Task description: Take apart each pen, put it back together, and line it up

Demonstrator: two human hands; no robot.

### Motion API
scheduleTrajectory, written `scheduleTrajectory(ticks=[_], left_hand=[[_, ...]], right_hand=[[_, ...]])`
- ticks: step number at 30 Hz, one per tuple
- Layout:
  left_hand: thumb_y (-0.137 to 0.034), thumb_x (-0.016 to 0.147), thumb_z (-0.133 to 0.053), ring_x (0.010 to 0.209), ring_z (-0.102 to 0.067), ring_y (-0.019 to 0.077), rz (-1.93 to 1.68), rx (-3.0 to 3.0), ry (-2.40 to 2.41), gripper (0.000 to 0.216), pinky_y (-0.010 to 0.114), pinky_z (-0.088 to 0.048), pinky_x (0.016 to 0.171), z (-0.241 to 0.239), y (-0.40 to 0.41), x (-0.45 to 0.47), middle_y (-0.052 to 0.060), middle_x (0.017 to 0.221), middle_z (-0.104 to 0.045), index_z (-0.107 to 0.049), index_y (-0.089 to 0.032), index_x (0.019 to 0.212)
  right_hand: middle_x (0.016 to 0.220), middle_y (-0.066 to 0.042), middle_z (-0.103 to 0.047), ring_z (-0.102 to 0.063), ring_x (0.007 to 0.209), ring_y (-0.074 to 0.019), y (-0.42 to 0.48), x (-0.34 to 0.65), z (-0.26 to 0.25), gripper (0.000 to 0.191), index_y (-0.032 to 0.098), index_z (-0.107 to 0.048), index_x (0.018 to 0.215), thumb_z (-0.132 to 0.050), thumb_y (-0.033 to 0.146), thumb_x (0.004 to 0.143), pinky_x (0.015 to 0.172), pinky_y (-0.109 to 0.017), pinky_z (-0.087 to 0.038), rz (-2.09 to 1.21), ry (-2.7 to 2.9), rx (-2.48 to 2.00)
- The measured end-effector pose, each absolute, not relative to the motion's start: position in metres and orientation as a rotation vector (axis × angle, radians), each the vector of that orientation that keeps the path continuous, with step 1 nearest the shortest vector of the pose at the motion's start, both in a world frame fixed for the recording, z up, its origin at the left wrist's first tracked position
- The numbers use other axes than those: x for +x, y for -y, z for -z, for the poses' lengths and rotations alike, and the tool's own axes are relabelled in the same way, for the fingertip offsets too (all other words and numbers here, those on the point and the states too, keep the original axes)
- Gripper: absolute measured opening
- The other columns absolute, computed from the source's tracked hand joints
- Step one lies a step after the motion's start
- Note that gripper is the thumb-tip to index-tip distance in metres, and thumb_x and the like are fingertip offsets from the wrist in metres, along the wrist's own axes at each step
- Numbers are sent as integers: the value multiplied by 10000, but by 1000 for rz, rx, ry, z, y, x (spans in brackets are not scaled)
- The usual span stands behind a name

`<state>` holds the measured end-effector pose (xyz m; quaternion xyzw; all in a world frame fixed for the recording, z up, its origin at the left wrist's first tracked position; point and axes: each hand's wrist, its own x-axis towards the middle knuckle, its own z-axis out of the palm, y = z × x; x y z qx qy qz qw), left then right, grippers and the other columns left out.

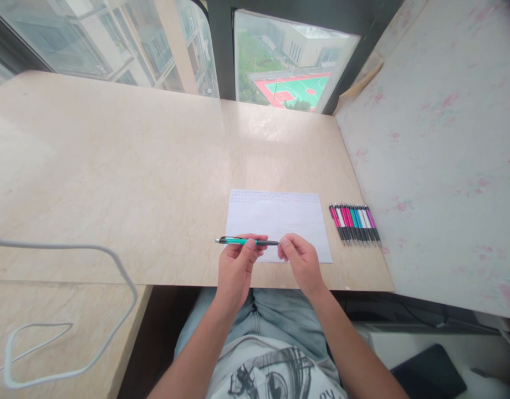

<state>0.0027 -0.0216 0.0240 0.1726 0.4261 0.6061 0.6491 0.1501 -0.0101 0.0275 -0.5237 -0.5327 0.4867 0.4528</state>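
A green ballpoint pen (pixel 238 241) with a black grip and black clip lies level above the lower part of a white sheet of paper (pixel 275 219). My left hand (pixel 238 266) is closed on its barrel, the thumb pressing from above. At the pen's black front end, the thumb and fingers of my right hand (pixel 300 260) are pinched together around the tip. The fingers hide whatever part of the tip lies between them. Rows of small handwriting run along the sheet's top edge.
Right of the sheet lies a row of several pens (pixel 355 224) in pink, white, green, blue and purple. A pale cable (pixel 126 271) loops at the left. A papered wall (pixel 438 166) bounds the tabletop (pixel 155 166) on the right, with windows behind.
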Motion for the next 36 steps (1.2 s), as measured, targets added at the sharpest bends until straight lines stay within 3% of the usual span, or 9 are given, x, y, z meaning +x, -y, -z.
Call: scheduleTrajectory(ticks=[7, 13, 19, 22, 25, 27, 32, 36], left_hand=[[-316, 806, -762, 814, -674, 129, -1356, 412, -984, 185, 226, -521, 755, -21, 21, 2, 79, 970, -754, -757, -157, 901], [-318, 777, -790, 751, -647, 106, -1378, 313, -1009, 191, 222, -516, 730, -16, 20, 0, 50, 892, -728, -750, -159, 874], [-296, 753, -811, 718, -627, 91, -1389, 275, -1008, 198, 217, -513, 708, -15, 19, 0, 37, 871, -703, -742, -154, 872], [-290, 769, -799, 734, -629, 93, -1388, 294, -988, 177, 206, -510, 706, -15, 19, -1, 33, 861, -699, -736, -155, 864], [-277, 778, -792, 734, -630, 92, -1379, 313, -982, 169, 200, -508, 701, -14, 20, -1, 36, 867, -699, -734, -151, 873], [-272, 776, -793, 729, -630, 91, -1375, 314, -985, 172, 198, -509, 698, -14, 20, -1, 39, 869, -701, -734, -147, 878], [-244, 756, -810, 749, -647, 93, -1401, 259, -998, 216, 194, -515, 715, -16, 19, -1, 36, 862, -712, -722, -165, 936], [-259, 763, -803, 769, -670, 107, -1405, 239, -1002, 228, 209, -526, 727, -17, 18, -2, 47, 887, -730, -700, -171, 946]], right_hand=[[618, 14, -565, -516, 589, -132, 9, 150, -23, 377, 195, -579, 672, -536, 438, 956, 589, -262, -410, -1194, 1321, -1383], [835, -36, -677, -613, 754, -174, 11, 152, -16, 168, 204, -673, 878, -645, 370, 884, 687, -291, -490, -1175, 1274, -1364], [976, -51, -672, -615, 875, -181, 12, 152, -14, 149, 220, -663, 965, -672, 330, 864, 700, -270, -500, -1199, 1251, -1304], [864, -35, -663, -606, 778, -163, 11, 151, -18, 186, 207, -653, 900, -610, 388, 912, 636, -255, -476, -1241, 1273, -1315], [646, -4, -600, -558, 616, -139, 10, 152, -22, 369, 192, -616, 713, -507, 436, 968, 592, -259, -443, -1257, 1354, -1358], [631, -4, -603, -562, 611, -142, 10, 153, -22, 385, 191, -614, 691, -506, 433, 969, 610, -269, -449, -1222, 1388, -1369], [859, -53, -696, -646, 801, -193, 11, 154, -15, 198, 202, -680, 887, -601, 382, 910, 676, -292, -510, -1169, 1392, -1338], [936, -70, -698, -644, 849, -202, 11, 155, -11, 170, 208, -698, 937, -631, 354, 881, 676, -292, -525, -1127, 1370, -1344]])
